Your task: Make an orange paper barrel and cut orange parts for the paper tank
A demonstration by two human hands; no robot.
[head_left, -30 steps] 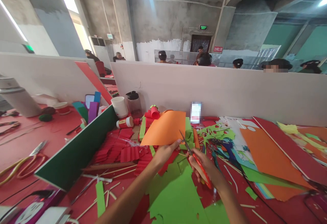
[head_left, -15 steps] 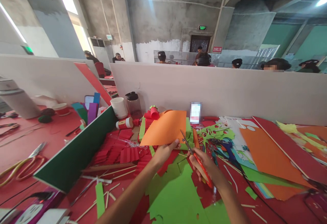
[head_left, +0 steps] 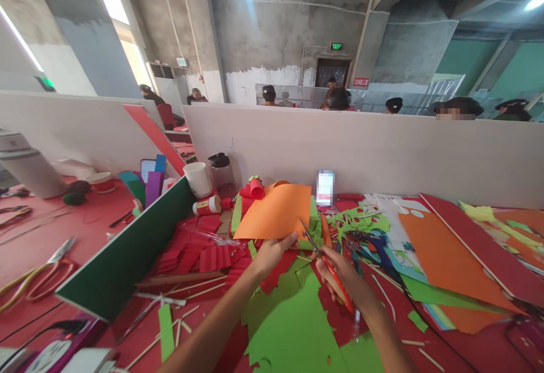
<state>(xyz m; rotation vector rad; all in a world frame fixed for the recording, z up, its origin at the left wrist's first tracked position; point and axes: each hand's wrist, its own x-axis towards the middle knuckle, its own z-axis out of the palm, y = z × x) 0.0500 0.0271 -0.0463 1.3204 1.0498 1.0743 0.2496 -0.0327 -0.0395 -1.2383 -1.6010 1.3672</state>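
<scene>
My left hand (head_left: 272,255) pinches the lower edge of a sheet of orange paper (head_left: 276,211), thumb on top and the other fingers hidden beneath. The sheet is raised over the pile and bends slightly. In my right hand (head_left: 338,274) is a pair of scissors (head_left: 335,283) with orange-red handles. Their blades point up and left at the sheet's lower right corner; whether they touch it I cannot tell. Below both hands lies a large cut sheet of green paper (head_left: 289,322). Folded red paper pieces (head_left: 204,254) are heaped to the left.
A dark green board (head_left: 136,254) stands on edge at left, with another pair of scissors (head_left: 46,274) beyond it. A phone (head_left: 325,188) leans on the white partition (head_left: 361,146). Orange sheets (head_left: 450,248) and green scraps lie right. A clear bottle (head_left: 221,173) and paper cup (head_left: 198,180) stand behind.
The orange sheet's lower left edge has risen slightly. Both hands and the scissors stay almost in the same place.
</scene>
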